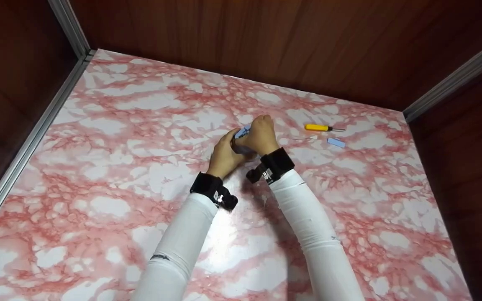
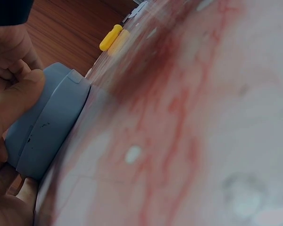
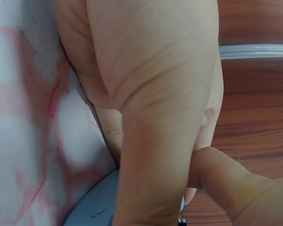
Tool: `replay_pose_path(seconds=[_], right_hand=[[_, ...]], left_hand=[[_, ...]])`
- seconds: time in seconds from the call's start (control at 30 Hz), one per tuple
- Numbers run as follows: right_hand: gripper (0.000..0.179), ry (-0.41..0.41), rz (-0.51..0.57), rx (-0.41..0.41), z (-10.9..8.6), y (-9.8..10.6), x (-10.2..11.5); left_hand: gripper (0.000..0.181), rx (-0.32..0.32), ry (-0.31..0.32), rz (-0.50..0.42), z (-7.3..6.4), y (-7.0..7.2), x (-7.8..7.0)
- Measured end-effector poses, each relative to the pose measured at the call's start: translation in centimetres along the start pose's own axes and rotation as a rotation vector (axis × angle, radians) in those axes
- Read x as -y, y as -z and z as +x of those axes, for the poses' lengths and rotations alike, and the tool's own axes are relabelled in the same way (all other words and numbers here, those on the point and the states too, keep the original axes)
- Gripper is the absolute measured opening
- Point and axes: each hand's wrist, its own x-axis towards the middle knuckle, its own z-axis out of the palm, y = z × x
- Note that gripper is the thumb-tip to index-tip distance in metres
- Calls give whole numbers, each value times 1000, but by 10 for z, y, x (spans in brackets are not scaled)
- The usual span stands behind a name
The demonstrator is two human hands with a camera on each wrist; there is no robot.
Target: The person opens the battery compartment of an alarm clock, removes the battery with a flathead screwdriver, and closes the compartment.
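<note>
A rounded blue-grey plastic case [image 1: 243,132] is between both hands, a little above the middle of the table; its smooth curved side [image 2: 52,127] shows in the left wrist view. My left hand [image 1: 224,154] grips it from the left, thumb on one face and fingers underneath. Dark recesses show on the side turned up, under my right hand [image 1: 262,136]. That hand bends over the case from the right with curled fingers. Its fingertips are hidden, and I cannot tell whether they pinch something. In the right wrist view the case [image 3: 92,207] shows only at the lower edge.
Right of the hands lies a screwdriver [image 1: 317,127] with a yellow handle, its tip pointing right. A small light-blue flat piece [image 1: 336,142] lies just in front of it. Dark wood-grain panels [image 1: 266,46] with metal edging border the red-and-white marbled table [image 1: 119,159].
</note>
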Motion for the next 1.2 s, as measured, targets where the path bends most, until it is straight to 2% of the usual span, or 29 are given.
replay_pose_path(seconds=[0.3,0.47,0.7,0.8,1.0,1.2], right_hand=[[75,-4,41,-33,-1,0,1],[81,-41,82,-15,-1,1,5],[85,-53,131,-16,-3,0,0],[77,-58,170,-26,-4,0,-3],[45,-34,204,-67,-5,0,-7],[38,-76,197,-79,-6,-4,-9]], left_hand=[[89,-4,2,-8,1,0,-1],[88,-4,-6,-25,1,0,0],[92,2,5,-47,1,0,1],[94,5,17,-48,1,0,1],[96,5,38,-34,1,0,1],[97,11,59,-46,0,-1,1]])
